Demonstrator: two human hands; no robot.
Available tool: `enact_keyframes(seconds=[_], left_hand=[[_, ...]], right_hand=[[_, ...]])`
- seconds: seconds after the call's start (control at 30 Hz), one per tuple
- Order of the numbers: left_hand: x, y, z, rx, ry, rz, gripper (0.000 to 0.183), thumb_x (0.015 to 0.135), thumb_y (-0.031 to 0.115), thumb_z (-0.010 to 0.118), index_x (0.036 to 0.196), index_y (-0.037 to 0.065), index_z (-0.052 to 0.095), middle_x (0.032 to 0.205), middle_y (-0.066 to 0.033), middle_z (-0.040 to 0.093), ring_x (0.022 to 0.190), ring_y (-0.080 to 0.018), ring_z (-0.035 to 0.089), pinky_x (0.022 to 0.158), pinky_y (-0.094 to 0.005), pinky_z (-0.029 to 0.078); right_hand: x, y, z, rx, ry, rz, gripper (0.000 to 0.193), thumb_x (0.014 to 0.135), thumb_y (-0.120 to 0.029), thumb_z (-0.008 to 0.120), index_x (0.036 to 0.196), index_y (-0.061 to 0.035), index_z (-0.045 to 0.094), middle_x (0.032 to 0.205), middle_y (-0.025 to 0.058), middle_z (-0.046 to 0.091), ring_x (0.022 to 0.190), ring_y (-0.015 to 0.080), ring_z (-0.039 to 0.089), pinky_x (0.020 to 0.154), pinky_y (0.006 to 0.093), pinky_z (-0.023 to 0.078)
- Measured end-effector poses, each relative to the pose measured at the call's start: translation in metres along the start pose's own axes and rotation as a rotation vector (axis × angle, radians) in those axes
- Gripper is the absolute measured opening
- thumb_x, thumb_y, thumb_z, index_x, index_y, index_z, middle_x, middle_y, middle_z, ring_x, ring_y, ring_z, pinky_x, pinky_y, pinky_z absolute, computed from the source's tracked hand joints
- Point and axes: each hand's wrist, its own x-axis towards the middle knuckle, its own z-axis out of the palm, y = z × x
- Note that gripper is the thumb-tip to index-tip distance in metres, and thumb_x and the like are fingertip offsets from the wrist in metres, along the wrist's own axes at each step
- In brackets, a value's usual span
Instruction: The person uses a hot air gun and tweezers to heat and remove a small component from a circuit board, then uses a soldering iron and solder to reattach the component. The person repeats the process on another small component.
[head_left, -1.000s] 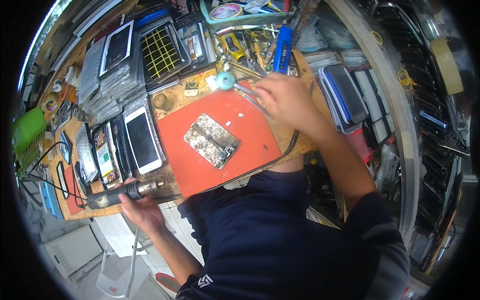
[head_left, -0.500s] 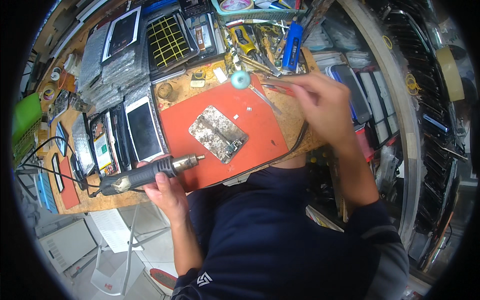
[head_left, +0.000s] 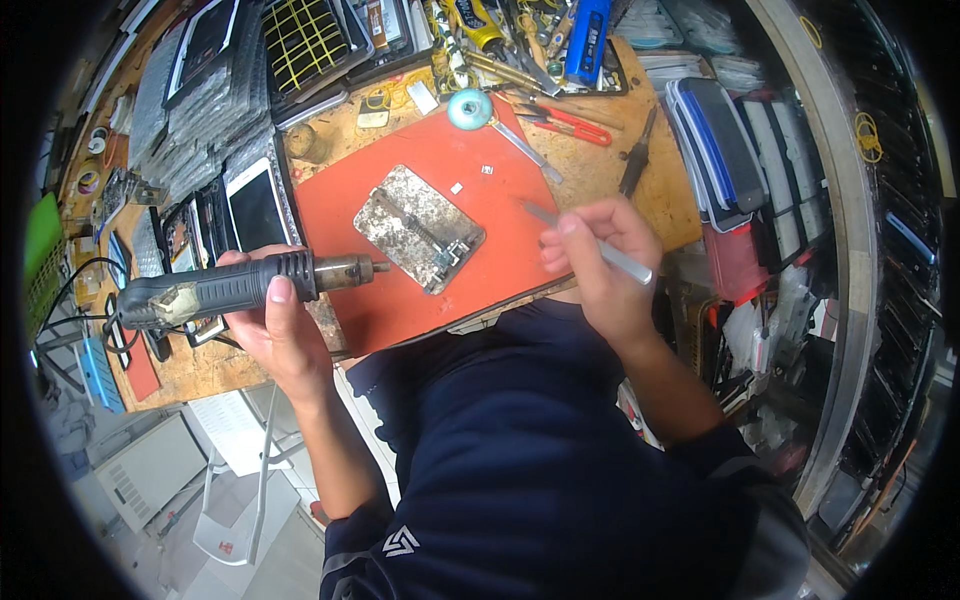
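My left hand (head_left: 285,340) is wrapped around the black handle of a hot air gun (head_left: 220,292), its metal nozzle pointing right, over the left side of an orange-red mat (head_left: 345,310). Between the fingers of my right hand (head_left: 605,270) sits a slim silver tool, apparently tweezers (head_left: 626,262), its tip over the mat's right side. A stained metal plate (head_left: 395,225) lies on the mat between both hands, with a small circuit part (head_left: 452,254) at its near right corner. Two tiny pale pieces (head_left: 457,188) lie just beyond the plate.
A round teal container (head_left: 470,108) and a flat metal blade (head_left: 528,152) lie at the mat's far edge. Red-handled pliers (head_left: 575,125) and a dark pointed tool (head_left: 637,160) are to the right. Bubble-wrapped stacks (head_left: 205,125) and a white-framed tablet (head_left: 255,205) stand at left.
My right hand has come from the far tools back toward me, now holding the silver tool over the mat. The hot air gun has moved left and slightly up. The head view has shifted.
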Motion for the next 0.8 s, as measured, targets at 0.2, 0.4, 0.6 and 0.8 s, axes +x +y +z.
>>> enact_keyframes(seconds=[0.2,0.4,0.6,0.8], left_hand=[[-0.008,0.002,0.001,0.055,0.057,-0.012,0.057,0.100,0.014,0.071,0.149,0.000,0.044,0.123,-0.0220,0.067,0.114,-0.0271,0.067,0.108,-0.0455,0.052],[-0.006,0.005,0.000,0.043,0.087,-0.044,0.059,0.100,0.015,0.072,0.148,-0.002,0.042,0.121,-0.0217,0.068,0.111,-0.0246,0.066,0.108,-0.0429,0.049],[-0.005,0.005,-0.007,0.055,0.122,-0.030,0.057,0.101,0.015,0.072,0.147,-0.003,0.043,0.120,-0.0224,0.069,0.111,-0.0255,0.067,0.109,-0.0432,0.049],[-0.005,0.004,-0.010,0.064,0.108,-0.042,0.055,0.101,0.014,0.072,0.145,-0.003,0.043,0.120,-0.0230,0.070,0.111,-0.0254,0.068,0.109,-0.0433,0.049]], right_hand=[[0.003,-0.012,0.007,0.054,0.038,-0.020,0.014,0.110,-0.009,0.066,0.103,0.0033,0.063,0.087,0.0127,0.076,0.073,0.0117,0.073,0.067,0.0273,0.063],[0.021,0.004,0.030,0.168,0.051,0.170,0.018,0.110,-0.011,0.066,0.099,0.0029,0.062,0.086,0.0150,0.076,0.069,0.0145,0.075,0.063,0.0282,0.064],[0.022,0.010,0.038,0.137,0.072,0.175,0.020,0.111,-0.014,0.066,0.101,0.0031,0.063,0.087,0.0178,0.076,0.069,0.0177,0.076,0.064,0.0299,0.064],[0.021,0.012,0.039,0.138,0.069,0.149,0.019,0.111,-0.013,0.065,0.103,0.0037,0.063,0.088,0.0190,0.076,0.070,0.0193,0.076,0.066,0.0309,0.064]])
